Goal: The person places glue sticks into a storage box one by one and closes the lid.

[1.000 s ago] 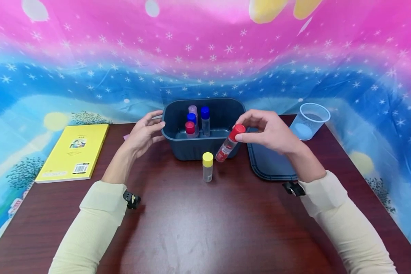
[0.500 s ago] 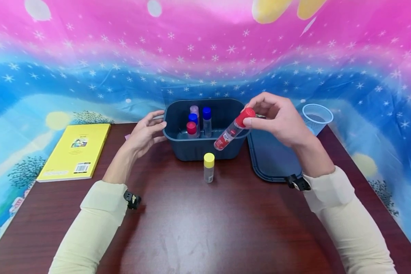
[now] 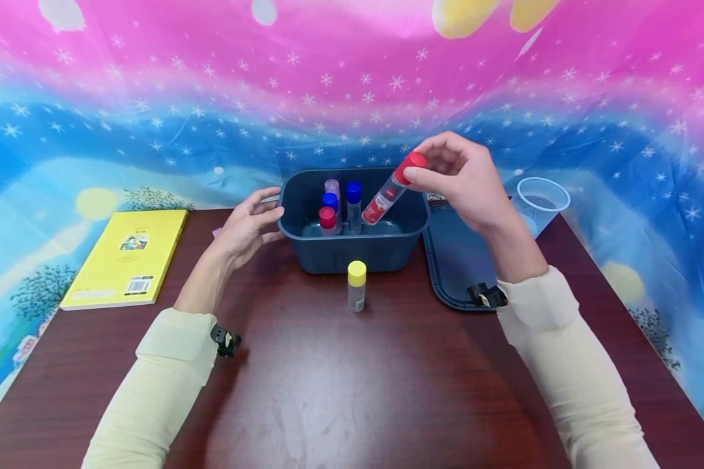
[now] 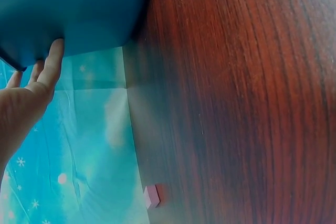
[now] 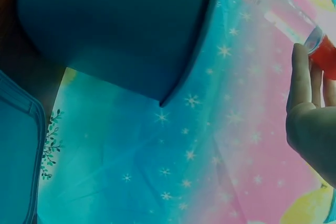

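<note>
In the head view my right hand pinches a clear glue stick by its red cap. It tilts, its lower end inside the dark plastic bin. My left hand rests with extended fingers against the bin's left side; the left wrist view shows those fingers on the outer wall. Inside the bin stand several similar sticks: two with blue caps, one with a dark pink cap and one pale purple. A yellow-capped stick stands upright on the table before the bin.
Right of the bin lies a dark lid, with a light-blue mesh cup behind it. At the left is a yellow book. A small pink block lies by the table edge. Patterned cloth hangs behind.
My right hand has lifted the red-capped glue stick from in front of the bin, over its rim, so the lower end is inside. The left hand has stayed at the bin's side.
</note>
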A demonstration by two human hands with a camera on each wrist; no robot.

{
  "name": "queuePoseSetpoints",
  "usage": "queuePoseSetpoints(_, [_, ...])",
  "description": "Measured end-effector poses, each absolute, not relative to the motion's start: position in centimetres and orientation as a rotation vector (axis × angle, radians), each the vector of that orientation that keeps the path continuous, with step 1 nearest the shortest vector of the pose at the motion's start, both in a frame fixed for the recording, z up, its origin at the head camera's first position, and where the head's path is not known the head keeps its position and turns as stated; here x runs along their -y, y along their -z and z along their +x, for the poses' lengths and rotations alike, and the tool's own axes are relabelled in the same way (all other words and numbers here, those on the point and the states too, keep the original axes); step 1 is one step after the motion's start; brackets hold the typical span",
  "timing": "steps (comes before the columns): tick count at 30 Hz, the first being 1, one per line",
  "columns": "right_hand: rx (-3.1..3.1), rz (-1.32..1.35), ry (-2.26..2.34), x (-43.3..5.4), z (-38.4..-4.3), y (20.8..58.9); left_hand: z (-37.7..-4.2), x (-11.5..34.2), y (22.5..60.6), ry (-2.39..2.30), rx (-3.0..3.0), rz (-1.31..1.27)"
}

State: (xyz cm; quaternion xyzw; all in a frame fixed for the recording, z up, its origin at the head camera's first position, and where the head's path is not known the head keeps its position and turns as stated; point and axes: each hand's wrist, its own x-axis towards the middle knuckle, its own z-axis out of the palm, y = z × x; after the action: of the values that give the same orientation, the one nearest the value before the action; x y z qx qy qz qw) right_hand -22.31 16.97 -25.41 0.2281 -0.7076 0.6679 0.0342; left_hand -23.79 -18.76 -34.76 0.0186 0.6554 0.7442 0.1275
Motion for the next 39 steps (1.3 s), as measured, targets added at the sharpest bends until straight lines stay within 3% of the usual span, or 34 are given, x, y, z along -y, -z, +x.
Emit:
queuePoseSetpoints(16, [2.37, 0.469, -1.992, -15.9, -25.9, 27.9, -23.9, 18.3, 34.7, -2.17, -1.892, 0.062])
queuePoseSetpoints(39, [2.61, 0.353, -1.859, -13.2, -28.0, 29.7, -23.8, 18.8, 34.6, -2.168, -1.882, 0.066])
